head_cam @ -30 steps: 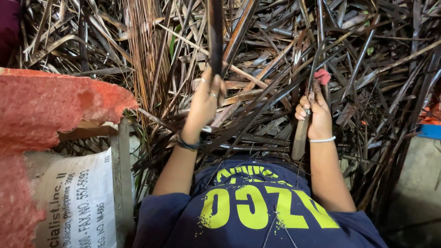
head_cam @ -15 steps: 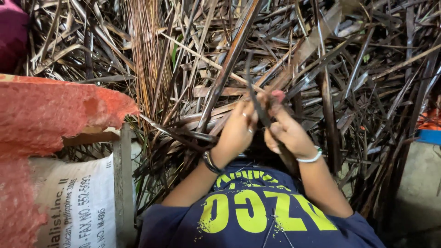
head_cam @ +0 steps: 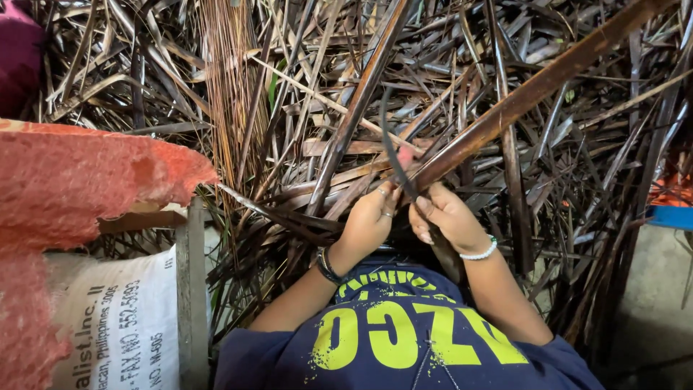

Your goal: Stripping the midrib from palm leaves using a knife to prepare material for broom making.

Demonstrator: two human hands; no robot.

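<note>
My left hand (head_cam: 368, 220) and my right hand (head_cam: 447, 219) are close together in front of my chest, over a heap of dry brown palm leaves (head_cam: 505, 108). Both pinch a thin dark leaf strip (head_cam: 388, 144) that curves up from between them. My right hand also grips a knife, whose dark wooden handle (head_cam: 451, 263) sticks down past the wrist; its blade is mostly hidden. A black band is on the left wrist and a white bead bracelet on the right.
A bundle of thin tan midribs (head_cam: 231, 87) stands at the upper left. A ragged red mat (head_cam: 72, 180) lies over a white printed sack (head_cam: 115, 325) and a wooden post (head_cam: 191, 289) at the left. A blue object (head_cam: 671, 217) and concrete floor (head_cam: 657, 289) are at the right.
My left hand came down from a raised leaf and my right hand moved in; both now meet on the dark strip. The view has shifted slightly.
</note>
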